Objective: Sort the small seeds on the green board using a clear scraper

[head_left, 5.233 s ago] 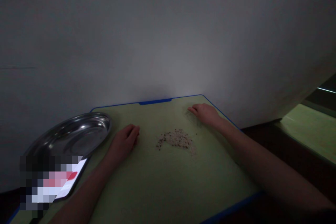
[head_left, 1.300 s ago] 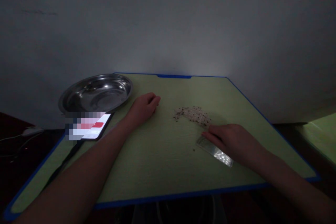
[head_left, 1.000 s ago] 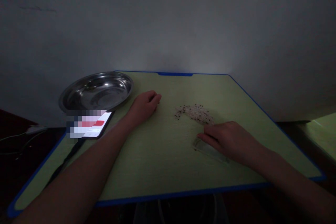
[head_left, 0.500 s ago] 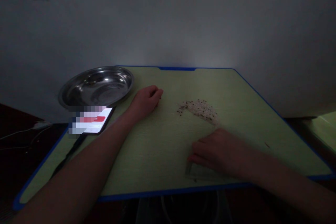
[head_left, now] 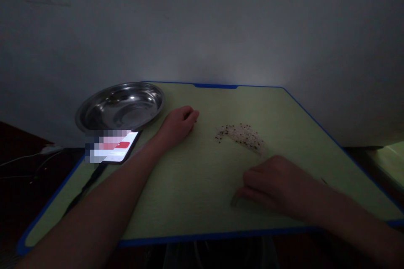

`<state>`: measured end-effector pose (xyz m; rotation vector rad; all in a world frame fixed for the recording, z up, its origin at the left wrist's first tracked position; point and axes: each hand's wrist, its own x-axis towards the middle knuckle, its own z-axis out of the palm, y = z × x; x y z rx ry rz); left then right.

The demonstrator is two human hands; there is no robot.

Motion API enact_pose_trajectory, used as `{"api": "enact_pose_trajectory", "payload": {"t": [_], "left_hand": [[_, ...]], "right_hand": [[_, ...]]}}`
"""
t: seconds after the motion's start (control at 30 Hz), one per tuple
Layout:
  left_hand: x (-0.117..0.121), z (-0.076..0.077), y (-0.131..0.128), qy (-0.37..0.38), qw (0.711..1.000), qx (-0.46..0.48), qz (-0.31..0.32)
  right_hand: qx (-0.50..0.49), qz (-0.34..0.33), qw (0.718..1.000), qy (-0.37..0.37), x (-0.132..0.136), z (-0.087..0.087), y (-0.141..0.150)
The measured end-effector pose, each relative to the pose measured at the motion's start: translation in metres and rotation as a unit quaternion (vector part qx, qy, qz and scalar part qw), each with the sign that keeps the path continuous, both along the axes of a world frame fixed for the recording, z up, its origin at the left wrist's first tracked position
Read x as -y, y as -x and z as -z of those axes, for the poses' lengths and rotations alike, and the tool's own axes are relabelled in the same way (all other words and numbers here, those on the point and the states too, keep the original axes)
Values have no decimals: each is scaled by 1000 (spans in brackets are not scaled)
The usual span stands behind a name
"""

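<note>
My left hand [head_left: 178, 125] rests on the table left of the grain pile, its fingers curled in; whatever they may hold is hidden. A pile of pale grains mixed with dark beans [head_left: 244, 136] lies spread near the table's middle. My right hand [head_left: 276, 183] is closed over the near right part of the table, nearer to me than the pile. From under its fingers sticks the end of a clear, thin-edged piece [head_left: 234, 199], mostly covered by the hand and blurred. Several dark beans lie loose at the pile's left end.
A wide steel basin [head_left: 126, 107] stands at the far left against the wall. In front of it a lit phone [head_left: 121, 151] lies by a dark strap or cable [head_left: 83, 189]. Blue trim [head_left: 189, 238] edges the green table [head_left: 189, 201]. A small dark sliver [head_left: 324, 180] lies beyond my right forearm.
My right hand has shifted a little to the right, and less of the clear piece shows beneath it. A dark speck near the front edge no longer shows. My left hand stays in place.
</note>
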<state>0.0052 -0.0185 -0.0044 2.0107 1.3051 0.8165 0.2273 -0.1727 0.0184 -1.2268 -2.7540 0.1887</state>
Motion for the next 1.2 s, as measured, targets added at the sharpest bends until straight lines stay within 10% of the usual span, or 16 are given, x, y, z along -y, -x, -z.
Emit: {"api": "enact_pose_trajectory", "payload": {"t": [0.2,0.87,1.2], "left_hand": [[-1,0,1,4,1000,-5,4],[1,-1,1,-4,1000,-12,10],[26,-20,24,-27,986,-135,92]], "right_hand": [[13,71,994,-82,-14,-5,-16],[8,13,998,63,27,-6,23],[-45,105,992,-50,6,-3,-14]]}}
